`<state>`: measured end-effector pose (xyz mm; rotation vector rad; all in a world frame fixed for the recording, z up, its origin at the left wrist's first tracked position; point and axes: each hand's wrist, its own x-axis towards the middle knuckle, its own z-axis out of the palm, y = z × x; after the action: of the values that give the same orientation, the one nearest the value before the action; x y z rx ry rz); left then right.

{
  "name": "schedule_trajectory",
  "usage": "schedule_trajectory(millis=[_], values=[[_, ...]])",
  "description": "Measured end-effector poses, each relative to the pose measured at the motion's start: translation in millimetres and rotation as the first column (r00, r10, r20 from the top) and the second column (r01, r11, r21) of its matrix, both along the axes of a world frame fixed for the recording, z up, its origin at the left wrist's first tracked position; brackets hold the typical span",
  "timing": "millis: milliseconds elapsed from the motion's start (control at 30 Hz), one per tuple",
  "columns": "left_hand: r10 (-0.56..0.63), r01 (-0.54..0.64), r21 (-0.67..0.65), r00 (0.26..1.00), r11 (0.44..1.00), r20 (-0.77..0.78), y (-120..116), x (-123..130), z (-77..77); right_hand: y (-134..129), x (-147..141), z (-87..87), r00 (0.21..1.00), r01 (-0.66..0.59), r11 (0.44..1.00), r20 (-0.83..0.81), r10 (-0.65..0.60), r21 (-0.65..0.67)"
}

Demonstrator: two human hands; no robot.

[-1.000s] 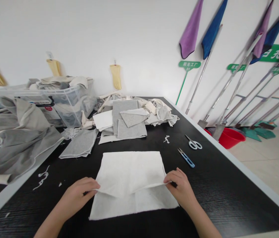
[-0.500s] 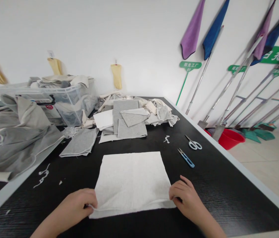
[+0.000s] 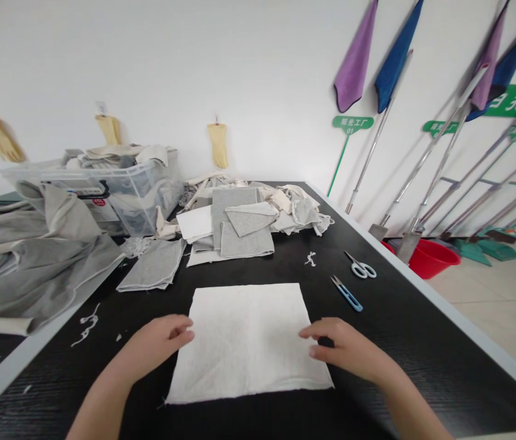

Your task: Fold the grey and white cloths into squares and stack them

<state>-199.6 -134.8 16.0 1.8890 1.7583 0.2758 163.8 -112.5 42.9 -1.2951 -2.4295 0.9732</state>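
A white cloth [image 3: 249, 345] lies flat on the black table, its near edge toward me. At its left edge is my left hand [image 3: 159, 342], thumb and fingers apart with nothing between them. My right hand [image 3: 344, 347] reaches over the cloth's right edge, fingers also apart and holding nothing. Blue thread snips [image 3: 348, 294] and scissors with pale blue handles [image 3: 361, 267] rest to the right of the cloth. Beyond it are folded grey cloths [image 3: 243, 235], and a smaller folded grey stack [image 3: 153, 266] sits to the left.
A clear plastic bin [image 3: 132, 201] full of cloth stands at the back left, behind a large grey fabric heap [image 3: 47, 256]. Loose white thread [image 3: 310, 259] lies near the scissors. A red bucket [image 3: 432, 260] and mops are beyond the table's right edge.
Both hands have let go of the cloth's near corners and moved up along its sides, fingers opening. The near edge, which was lifted and wrinkled, now lies flatter. The view has shifted slightly.
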Motion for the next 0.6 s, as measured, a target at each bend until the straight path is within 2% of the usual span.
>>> schedule_trajectory(millis=[67,133,233,300,400,433,500,567,600], values=[[0.006,-0.002,0.127,0.999,0.992,-0.033,21,17,-3.3,3,-21,-5.6,0.998,-0.031,0.998,0.056,0.029,0.046],[-0.059,0.080,0.212,0.993,0.974,-0.102,45,35,-10.2,0,-41,-18.5,0.974,-0.171,0.985,0.155,0.164,0.032],[-0.050,0.108,0.225,0.967,0.968,-0.249,78,54,-22.7,-6,-61,-41.3,0.898,-0.360,0.933,0.270,0.347,-0.003],[0.006,0.072,0.225,0.946,0.972,-0.325,92,57,-29.1,-4,-65,-51.3,0.879,-0.394,0.919,0.302,0.370,0.024],[0.029,0.044,0.199,0.935,0.979,-0.352,98,50,-34.6,13,-58,-56.4,0.873,-0.402,0.912,0.336,0.354,0.084],[0.035,0.027,0.176,0.940,0.984,-0.338,96,46,-35.7,22,-55,-56.8,0.881,-0.374,0.919,0.356,0.310,0.124],[0.064,-0.034,0.113,0.962,0.993,-0.267,88,38,-36.5,41,-47,-58.4,0.912,-0.232,0.936,0.394,0.115,0.263],[0.070,-0.071,-0.001,0.991,0.997,-0.113,75,33,-35.5,58,-41,-62.3,0.910,-0.025,0.906,0.384,-0.154,0.423],[0.048,-0.048,-0.100,0.999,0.994,-0.003,66,32,-34.1,65,-39,-65.1,0.893,0.067,0.877,0.364,-0.266,0.476]])
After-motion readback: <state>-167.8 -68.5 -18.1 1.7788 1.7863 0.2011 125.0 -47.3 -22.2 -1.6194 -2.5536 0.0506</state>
